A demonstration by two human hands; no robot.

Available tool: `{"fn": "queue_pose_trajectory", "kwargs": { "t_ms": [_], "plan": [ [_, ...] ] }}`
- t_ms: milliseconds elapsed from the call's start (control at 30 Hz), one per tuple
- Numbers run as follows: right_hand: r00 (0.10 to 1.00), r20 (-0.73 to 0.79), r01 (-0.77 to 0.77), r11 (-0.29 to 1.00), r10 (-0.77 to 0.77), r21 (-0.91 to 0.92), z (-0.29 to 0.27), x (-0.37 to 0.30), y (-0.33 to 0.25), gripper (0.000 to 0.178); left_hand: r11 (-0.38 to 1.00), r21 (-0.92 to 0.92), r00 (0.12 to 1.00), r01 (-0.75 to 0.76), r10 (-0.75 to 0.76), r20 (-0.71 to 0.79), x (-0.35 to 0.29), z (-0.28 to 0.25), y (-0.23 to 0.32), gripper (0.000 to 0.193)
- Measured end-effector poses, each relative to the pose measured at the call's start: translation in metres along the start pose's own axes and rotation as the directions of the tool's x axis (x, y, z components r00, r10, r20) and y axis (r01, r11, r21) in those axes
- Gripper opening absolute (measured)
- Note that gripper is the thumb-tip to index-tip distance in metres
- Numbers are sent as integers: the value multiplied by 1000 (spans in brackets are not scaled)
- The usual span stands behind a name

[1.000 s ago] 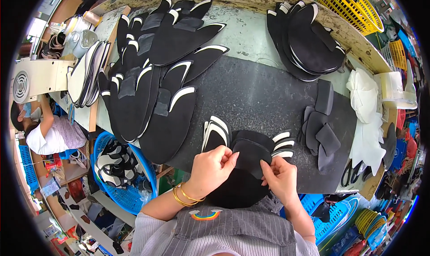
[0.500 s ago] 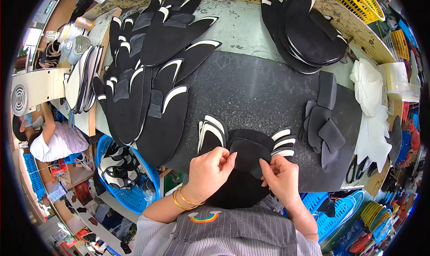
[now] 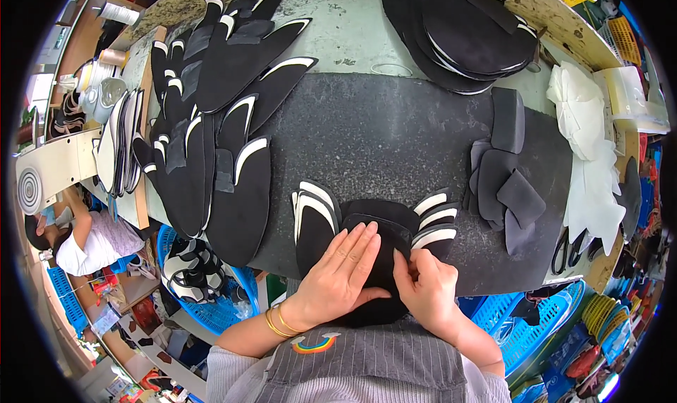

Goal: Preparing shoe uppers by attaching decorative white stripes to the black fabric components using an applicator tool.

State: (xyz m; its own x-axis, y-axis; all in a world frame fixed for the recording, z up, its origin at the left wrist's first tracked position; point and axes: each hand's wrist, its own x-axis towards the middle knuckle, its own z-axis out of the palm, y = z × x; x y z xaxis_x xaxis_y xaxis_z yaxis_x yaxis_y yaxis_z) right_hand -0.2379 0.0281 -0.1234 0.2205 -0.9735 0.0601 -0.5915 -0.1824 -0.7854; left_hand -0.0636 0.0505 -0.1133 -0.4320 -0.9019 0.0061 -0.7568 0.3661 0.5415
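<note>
In front of me lies a stack of black shoe-upper pieces (image 3: 314, 248) with white-edged wings fanned out on both sides. A dark rounded patch (image 3: 396, 235) rests across the middle of the top piece. My left hand (image 3: 342, 272) lies flat over the patch's left part, its fingers stretched and together, thumb apart. My right hand (image 3: 429, 284) is curled, with thumb and forefinger pinched at the patch's right edge; the exact grip is partly hidden.
More black uppers (image 3: 240, 227) overlap at the left, and another pile (image 3: 469, 40) sits at the far right. Loose dark patches (image 3: 518, 198) lie right of my hands, near scissors (image 3: 566, 251) and white sheets (image 3: 589, 191). Blue baskets (image 3: 247, 283) stand below the table edge. A person (image 3: 99, 237) sits at the left.
My left hand has gone from pinching the patch's left edge to lying flat on it. My right hand has shifted slightly left and down. The view has shifted a little.
</note>
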Motion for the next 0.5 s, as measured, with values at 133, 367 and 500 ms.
{"fn": "queue_pose_trajectory", "kwargs": {
  "t_ms": [133, 367, 500],
  "plan": [
    [991, 38, -129, 991, 130, -22, -3, 4, -2, 24, 1000, -2, 994, 7, -6, 107, 6, -5, 2, 82],
    [999, -18, -45, 941, 42, -337, -23, 18, 1, 28, 999, 36, 999, -14, 13, 49, 12, -15, 1, 73],
    [947, -311, -82, 872, -83, -483, -68, 73, 21, 11, 981, -194, 982, -16, -22, -188, 9, -23, -13, 45]
  ]
}}
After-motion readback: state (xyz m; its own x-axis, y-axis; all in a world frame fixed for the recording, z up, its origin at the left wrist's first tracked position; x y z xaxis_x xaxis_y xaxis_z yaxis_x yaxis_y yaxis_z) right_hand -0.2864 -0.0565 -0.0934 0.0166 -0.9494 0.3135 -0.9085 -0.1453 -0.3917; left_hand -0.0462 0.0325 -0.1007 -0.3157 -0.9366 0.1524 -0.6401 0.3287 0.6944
